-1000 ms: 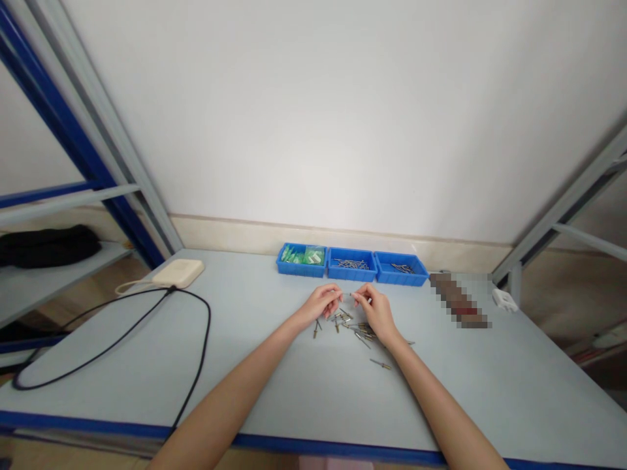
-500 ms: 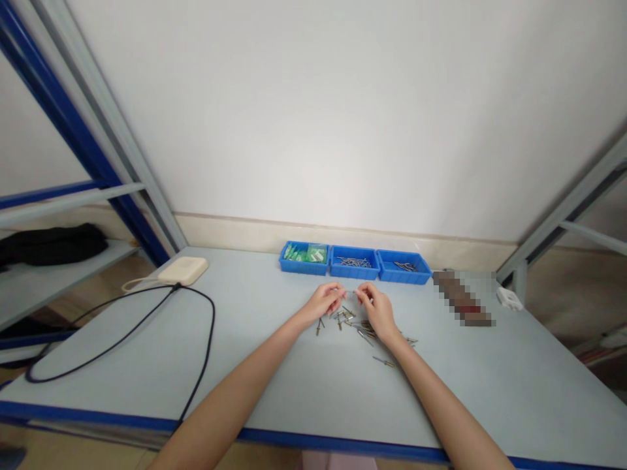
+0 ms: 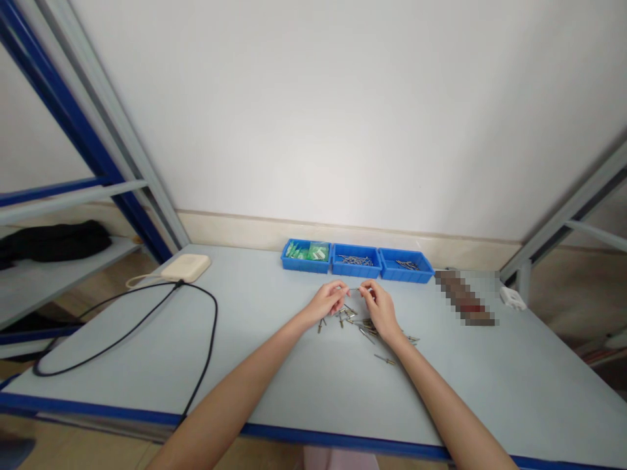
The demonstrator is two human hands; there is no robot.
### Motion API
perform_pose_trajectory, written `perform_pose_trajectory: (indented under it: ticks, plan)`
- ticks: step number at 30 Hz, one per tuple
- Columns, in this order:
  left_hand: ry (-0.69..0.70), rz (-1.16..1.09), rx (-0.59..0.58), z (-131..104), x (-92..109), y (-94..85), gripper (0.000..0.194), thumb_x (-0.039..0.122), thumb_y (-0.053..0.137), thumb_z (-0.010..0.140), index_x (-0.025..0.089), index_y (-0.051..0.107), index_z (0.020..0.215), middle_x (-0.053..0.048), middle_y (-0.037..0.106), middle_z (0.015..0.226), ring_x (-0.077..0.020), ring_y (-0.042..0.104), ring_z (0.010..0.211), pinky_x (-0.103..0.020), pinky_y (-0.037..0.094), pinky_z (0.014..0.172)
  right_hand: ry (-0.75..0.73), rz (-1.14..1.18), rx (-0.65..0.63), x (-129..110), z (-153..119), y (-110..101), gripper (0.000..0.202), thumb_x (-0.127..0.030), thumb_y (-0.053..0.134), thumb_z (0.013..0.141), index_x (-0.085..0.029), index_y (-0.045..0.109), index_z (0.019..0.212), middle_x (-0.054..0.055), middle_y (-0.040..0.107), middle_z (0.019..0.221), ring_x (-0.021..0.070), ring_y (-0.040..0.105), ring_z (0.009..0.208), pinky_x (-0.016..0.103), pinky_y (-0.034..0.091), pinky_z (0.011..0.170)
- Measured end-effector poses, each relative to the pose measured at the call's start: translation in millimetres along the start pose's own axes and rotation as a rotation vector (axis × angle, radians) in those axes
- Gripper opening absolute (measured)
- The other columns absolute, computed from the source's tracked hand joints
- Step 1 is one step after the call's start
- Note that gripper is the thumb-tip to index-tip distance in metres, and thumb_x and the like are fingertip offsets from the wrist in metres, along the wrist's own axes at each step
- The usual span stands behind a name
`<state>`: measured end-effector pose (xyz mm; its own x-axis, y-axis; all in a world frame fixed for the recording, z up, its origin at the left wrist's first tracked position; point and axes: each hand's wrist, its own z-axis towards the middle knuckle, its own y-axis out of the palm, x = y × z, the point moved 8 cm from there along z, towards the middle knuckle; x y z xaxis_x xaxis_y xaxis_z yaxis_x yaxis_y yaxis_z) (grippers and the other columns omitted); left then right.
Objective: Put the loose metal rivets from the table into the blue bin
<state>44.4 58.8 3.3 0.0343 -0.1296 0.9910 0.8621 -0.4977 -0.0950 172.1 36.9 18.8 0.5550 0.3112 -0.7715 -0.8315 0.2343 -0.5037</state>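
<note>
Moved since the earlier frame: the hands, by a slight shift to the right, with the fingertips a trace further apart; the whole view slides a little the same way, and the loose pieces keep their arrangement.

Left hand (image 3: 329, 300): thumb and fingers drawn together, pinching one end of a thin grey metal pin (image 3: 354, 289). Right hand (image 3: 381, 308): thumb and forefinger pinching the other end. The pin lies roughly level in the gap between the hands, above the pale grey, blue-edged surface (image 3: 294, 378); its finer detail is too small to tell.

Below the hands: a loose scatter of brass-coloured and silver metal rivets with thin stems (image 3: 366, 331), partly covered by the right hand. Nearer the body, beside the right forearm: one single brass-and-grey rivet (image 3: 389, 361), apart from the scatter.

Beyond the hands: three blue plastic bins in a row. Left bin (image 3: 306, 266), with green and white small packets (image 3: 318, 251); middle bin (image 3: 356, 270), with many silver metal pins (image 3: 356, 260); right bin (image 3: 407, 276), with fewer dark grey metal pins (image 3: 407, 265).

Well left of the hands: a cream square box with rounded corners (image 3: 186, 267) and a looped black cable (image 3: 215, 320). Well right: a pixelated brownish patch (image 3: 463, 300), then a white plastic adapter (image 3: 513, 298).
</note>
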Motion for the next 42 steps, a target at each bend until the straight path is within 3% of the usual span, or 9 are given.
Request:
perform_pose_trajectory:
  ticks: [3,10,14,18,22,24,28,31,42]
  plan:
    - [-0.005,-0.004,0.016,-0.2,1.5,-0.9,0.038,0.054,0.053,0.076,0.016,0.051,0.077,0.008,0.042,0.042,-0.0058,0.034,0.035,-0.018,0.025,0.039,-0.014,0.034,-0.020,-0.3,1.0,0.2,0.025,-0.040,0.042,0.085,-0.019,0.055,0.083,0.003,0.061,0.081,0.0150,0.051,0.064,0.025,0.038,0.062]
    - [-0.010,-0.003,0.024,1.2,2.4,-1.7,0.053,0.065,0.044,0.075,0.015,0.051,0.060,0.004,0.043,0.042,-0.0062,0.036,0.035,-0.020,0.028,0.040,-0.024,-0.055,-0.043,-0.8,3.5,-5.3,0.043,-0.049,0.038,0.087,-0.018,0.050,0.060,-0.001,0.053,0.057,0.0134,0.047,0.056,0.024,0.033,0.055]
    - [-0.019,-0.036,0.080,6.7,-5.9,-11.9,0.058,0.071,0.041,0.072,0.015,0.051,0.062,0.004,0.043,0.040,-0.0068,0.036,0.033,-0.020,0.027,0.037,0.044,-0.213,0.128,14.9,35.7,-48.1,0.049,-0.050,0.029,0.091,-0.017,0.052,0.063,0.000,0.054,0.055,0.0134,0.049,0.053,0.023,0.033,0.054]
    - [0.014,-0.033,0.171,9.7,-8.1,-24.8,0.058,0.072,0.043,0.071,0.015,0.051,0.061,0.005,0.041,0.039,-0.0064,0.035,0.034,-0.019,0.025,0.037,0.218,-0.698,0.198,34.9,68.2,-101.8,0.050,-0.044,0.027,0.094,-0.014,0.064,0.078,0.011,0.065,0.072,0.0204,0.060,0.067,0.027,0.037,0.060]
    - [0.024,-0.017,0.196,9.1,-7.0,-27.8,0.058,0.071,0.041,0.072,0.015,0.050,0.061,0.005,0.041,0.039,-0.0066,0.035,0.034,-0.019,0.026,0.038,0.351,-1.028,0.203,36.1,58.2,-124.6,0.055,-0.044,0.031,0.093,-0.004,0.067,0.081,0.025,0.065,0.078,0.0306,0.063,0.076,0.035,0.040,0.065]
    - [0.023,-0.006,0.197,8.1,-6.4,-27.2,0.058,0.071,0.041,0.073,0.015,0.050,0.060,0.005,0.041,0.040,-0.0067,0.035,0.035,-0.019,0.026,0.038,0.337,-1.041,0.134,27.6,40.5,-109.7,0.051,-0.043,0.032,0.093,-0.008,0.067,0.081,0.021,0.066,0.078,0.0286,0.064,0.075,0.033,0.040,0.064]
    - [0.047,0.030,0.200,4.1,-1.5,-25.2,0.055,0.067,0.041,0.076,0.015,0.050,0.060,0.005,0.040,0.040,-0.0066,0.034,0.036,-0.020,0.026,0.040,0.134,-0.717,-0.194,1.5,0.4,-36.0,0.036,-0.050,0.045,0.087,-0.021,0.065,0.080,0.007,0.067,0.082,0.0210,0.062,0.078,0.027,0.038,0.063]
    - [0.069,0.065,0.197,0.9,3.0,-23.7,0.052,0.063,0.041,0.079,0.015,0.050,0.061,0.005,0.040,0.041,-0.0068,0.035,0.037,-0.020,0.027,0.042,-0.009,-0.615,-0.323,-15.3,-17.4,4.2,0.020,-0.040,0.059,0.080,-0.023,0.064,0.087,0.004,0.065,0.093,0.0200,0.059,0.090,0.026,0.037,0.068]
    - [0.059,0.080,0.155,4.5,-3.1,-21.6,0.047,0.060,0.039,0.081,0.016,0.050,0.067,0.005,0.042,0.045,-0.0075,0.035,0.038,-0.020,0.028,0.041,-0.007,-0.576,-0.351,-5.0,-8.4,14.9,0.009,-0.023,0.057,0.082,-0.021,0.065,0.079,0.002,0.065,0.091,0.0179,0.059,0.090,0.025,0.038,0.075]
